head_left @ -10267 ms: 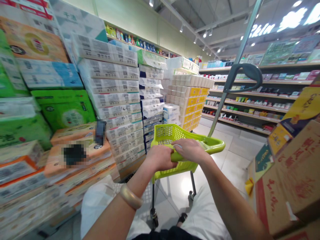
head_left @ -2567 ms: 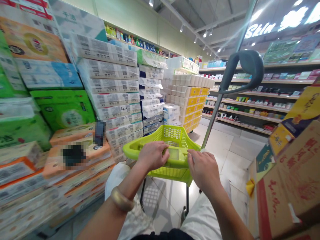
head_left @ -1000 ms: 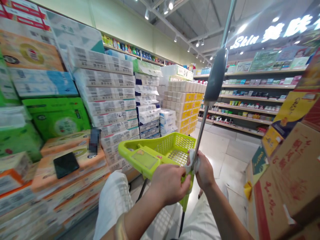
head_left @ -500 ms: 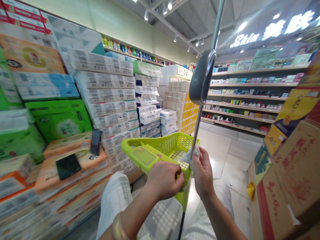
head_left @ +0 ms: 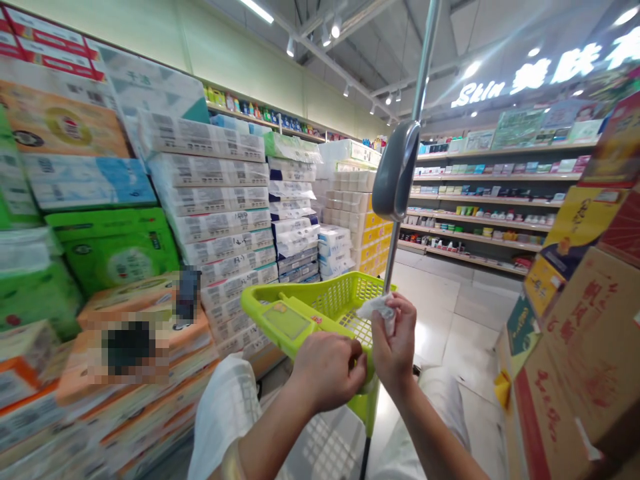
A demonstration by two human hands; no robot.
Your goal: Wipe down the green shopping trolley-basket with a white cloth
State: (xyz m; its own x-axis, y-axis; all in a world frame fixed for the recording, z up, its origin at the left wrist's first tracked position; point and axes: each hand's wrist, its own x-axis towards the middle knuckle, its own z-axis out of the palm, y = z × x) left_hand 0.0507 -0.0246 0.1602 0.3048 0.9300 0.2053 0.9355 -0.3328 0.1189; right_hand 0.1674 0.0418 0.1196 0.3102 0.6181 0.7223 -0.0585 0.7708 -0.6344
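Note:
A lime-green shopping basket on wheels (head_left: 300, 313) stands right in front of me. Its metal pole rises to a grey handle (head_left: 397, 172). My right hand (head_left: 395, 343) is closed on a crumpled white wipe (head_left: 376, 308), held just off the lower part of the pole. My left hand (head_left: 327, 370) grips the basket's near rim with curled fingers. My white-clad legs show below the basket.
Stacked packs of tissue and toilet paper (head_left: 215, 200) fill the left side. A dark phone-like object (head_left: 127, 347) lies on an orange pack. Cardboard boxes (head_left: 575, 360) crowd the right. Shelves of goods (head_left: 500, 200) line the far aisle over a tiled floor (head_left: 450, 313).
The basket was turned so its pole faces me. My right hand rubbed the wipe up the pole's base and now holds it slightly off the pole; my left hand stays on the rim.

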